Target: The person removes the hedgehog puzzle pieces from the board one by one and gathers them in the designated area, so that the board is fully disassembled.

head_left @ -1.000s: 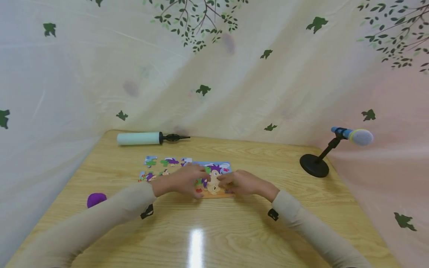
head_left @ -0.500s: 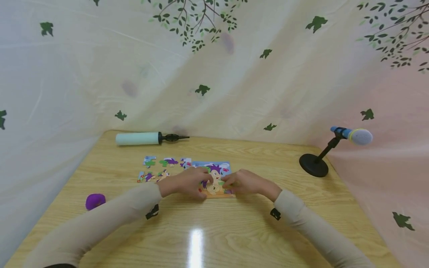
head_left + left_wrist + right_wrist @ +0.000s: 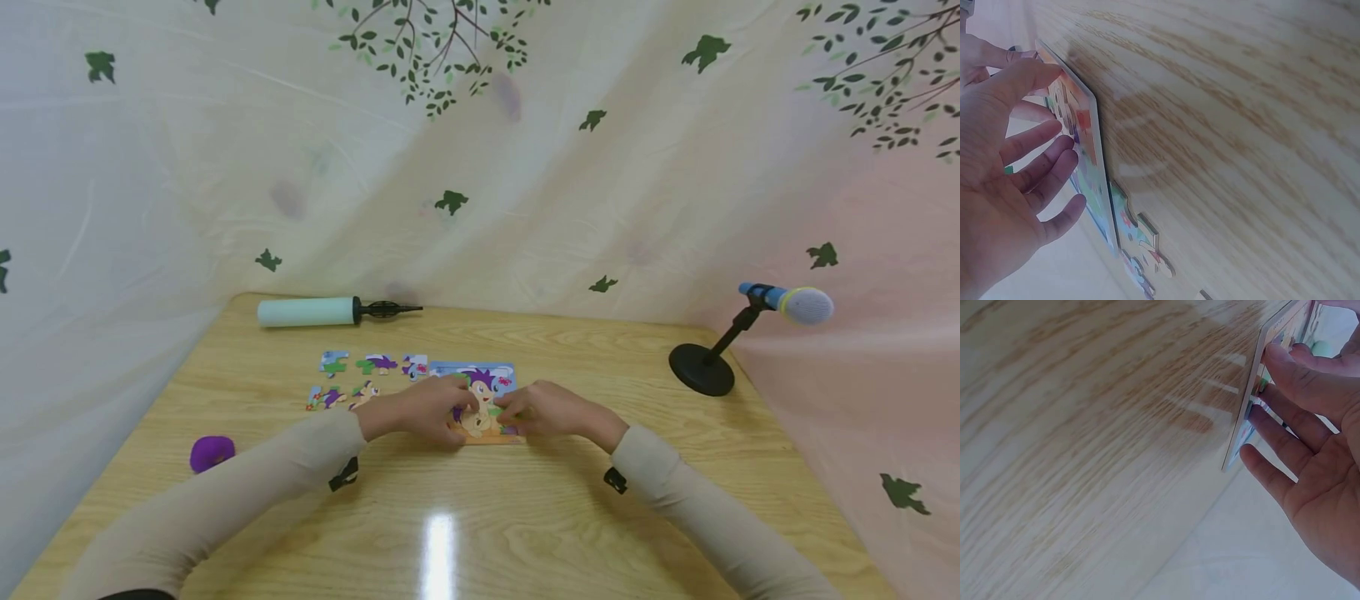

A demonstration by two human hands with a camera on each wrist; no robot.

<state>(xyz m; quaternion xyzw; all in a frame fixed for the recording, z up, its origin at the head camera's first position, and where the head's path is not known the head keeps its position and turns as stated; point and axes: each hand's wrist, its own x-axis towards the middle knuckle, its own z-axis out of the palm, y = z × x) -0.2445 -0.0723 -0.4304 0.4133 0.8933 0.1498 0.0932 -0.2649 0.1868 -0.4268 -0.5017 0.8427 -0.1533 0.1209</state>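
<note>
A flat jigsaw puzzle with a purple-maned cartoon pony lies in a blue-and-orange frame on the table. My left hand rests over its left side. In the left wrist view the thumb is at the board's lower edge, with the fingers spread and loosely bent over the picture. My right hand is at the lower right of the board, thumb and fingers bent around a green-and-purple puzzle piece, mostly hidden by the fingers. The right wrist view shows its thumb against the board's edge.
Several loose puzzle pieces lie left of the board. Behind them is a pale blue hand pump. A purple object sits near the left forearm, and a toy microphone on a black stand is at the back right.
The left hand has shifted slightly right over the board, uncovering more of the loose pieces. The right fingers have moved a little, and a green patch now shows beside their tips.
</note>
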